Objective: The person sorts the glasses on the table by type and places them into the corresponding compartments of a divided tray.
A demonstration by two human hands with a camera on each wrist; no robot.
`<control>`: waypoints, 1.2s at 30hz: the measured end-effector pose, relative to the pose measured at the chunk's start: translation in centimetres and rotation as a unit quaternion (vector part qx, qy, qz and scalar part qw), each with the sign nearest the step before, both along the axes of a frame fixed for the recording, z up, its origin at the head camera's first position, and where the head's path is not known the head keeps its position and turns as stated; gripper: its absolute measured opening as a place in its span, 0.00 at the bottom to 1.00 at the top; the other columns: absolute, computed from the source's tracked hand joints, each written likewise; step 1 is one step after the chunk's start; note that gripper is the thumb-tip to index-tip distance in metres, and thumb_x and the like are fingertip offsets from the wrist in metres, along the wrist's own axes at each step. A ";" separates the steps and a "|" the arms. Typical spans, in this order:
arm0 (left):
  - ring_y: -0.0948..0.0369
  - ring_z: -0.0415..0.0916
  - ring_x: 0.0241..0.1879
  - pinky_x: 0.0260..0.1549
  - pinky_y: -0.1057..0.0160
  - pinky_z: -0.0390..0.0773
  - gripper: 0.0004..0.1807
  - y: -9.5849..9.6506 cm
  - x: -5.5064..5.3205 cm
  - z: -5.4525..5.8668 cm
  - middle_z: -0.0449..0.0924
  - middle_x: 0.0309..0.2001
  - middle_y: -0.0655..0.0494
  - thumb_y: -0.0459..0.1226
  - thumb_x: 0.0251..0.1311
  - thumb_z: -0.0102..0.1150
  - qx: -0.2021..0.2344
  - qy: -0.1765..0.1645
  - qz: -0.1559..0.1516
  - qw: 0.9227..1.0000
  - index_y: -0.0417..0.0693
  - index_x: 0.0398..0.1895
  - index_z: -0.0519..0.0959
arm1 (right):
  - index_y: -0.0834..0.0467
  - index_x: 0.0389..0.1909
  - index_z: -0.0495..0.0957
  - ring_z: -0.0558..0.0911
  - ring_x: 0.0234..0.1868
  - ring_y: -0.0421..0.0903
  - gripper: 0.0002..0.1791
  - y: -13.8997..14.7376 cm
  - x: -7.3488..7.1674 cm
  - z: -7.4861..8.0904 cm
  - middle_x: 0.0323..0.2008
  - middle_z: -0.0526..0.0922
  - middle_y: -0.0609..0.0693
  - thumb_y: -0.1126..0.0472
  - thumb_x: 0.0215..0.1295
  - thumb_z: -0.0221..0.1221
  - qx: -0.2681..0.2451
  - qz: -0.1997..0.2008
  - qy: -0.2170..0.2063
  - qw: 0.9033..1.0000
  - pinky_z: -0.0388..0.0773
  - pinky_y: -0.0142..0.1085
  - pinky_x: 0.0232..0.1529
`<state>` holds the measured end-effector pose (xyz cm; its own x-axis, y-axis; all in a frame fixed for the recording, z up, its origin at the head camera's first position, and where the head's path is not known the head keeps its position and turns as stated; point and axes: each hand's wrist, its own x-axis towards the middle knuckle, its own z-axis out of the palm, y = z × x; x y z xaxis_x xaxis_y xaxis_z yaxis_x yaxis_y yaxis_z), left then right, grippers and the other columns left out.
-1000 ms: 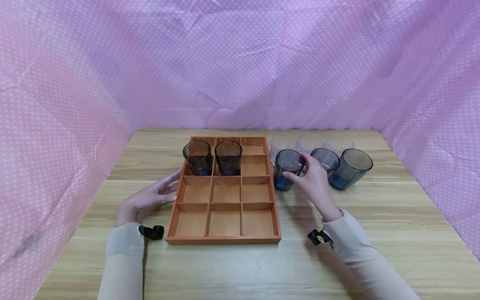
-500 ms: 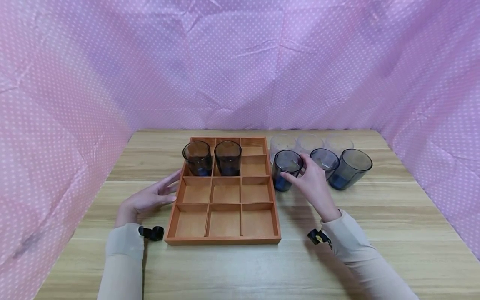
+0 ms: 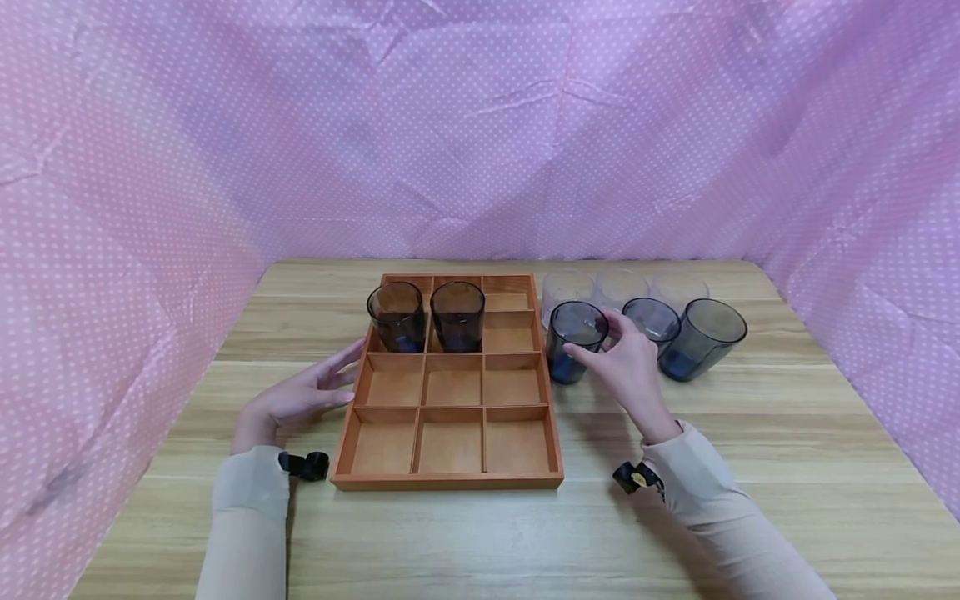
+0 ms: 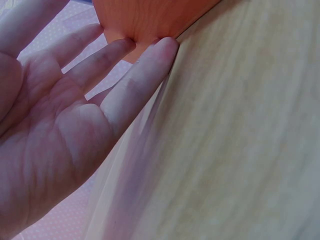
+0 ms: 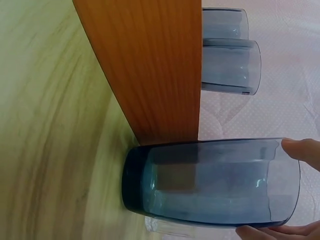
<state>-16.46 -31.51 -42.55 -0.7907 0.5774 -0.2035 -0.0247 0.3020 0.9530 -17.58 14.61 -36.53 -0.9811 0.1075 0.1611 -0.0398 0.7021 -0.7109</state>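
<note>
My right hand (image 3: 626, 358) holds a smoky blue drinking glass (image 3: 568, 364) near its rim, thumb on one side and fingers on the other. The glass stands upright close beside the right wall of a wooden compartment tray (image 3: 450, 482); whether its base bears on the table, I cannot tell. In the right wrist view, the same glass (image 5: 215, 185) shows fingertips at its rim. Fingers extended, my left hand (image 3: 303, 392) touches the tray's left wall (image 4: 145, 20). Two dark glasses, one left (image 3: 400, 332) and one middle (image 3: 457, 332), stand upright in the tray's second row from the back.
Right of my right hand are two more smoky glasses, a nearer one (image 3: 697, 346) and another (image 3: 654, 321) partly behind the hand. Several clear glasses (image 3: 678, 287) stand in a row behind them. Pink dotted cloth (image 3: 480, 167) surrounds the wooden table (image 3: 450, 542).
</note>
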 end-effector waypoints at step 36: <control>0.36 0.33 0.75 0.56 0.80 0.64 0.46 0.0 0.0 0.3 0.25 0.79 0.47 0.34 0.69 0.52 -0.002 -0.001 0.002 1.000 0.56 0.78 0.33 | 0.60 0.58 0.74 0.83 0.54 0.55 0.38 -1.8 -0.9 4.3 0.53 0.83 0.56 0.49 0.47 0.74 -0.068 0.035 0.045 0.996 0.79 0.48 0.53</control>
<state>-16.46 -31.54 -42.29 -0.7922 0.5743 -0.2066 -0.0271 0.3052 0.9519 -18.50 12.84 -32.27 -0.9691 0.0655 0.2379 -0.1540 0.5927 -0.7906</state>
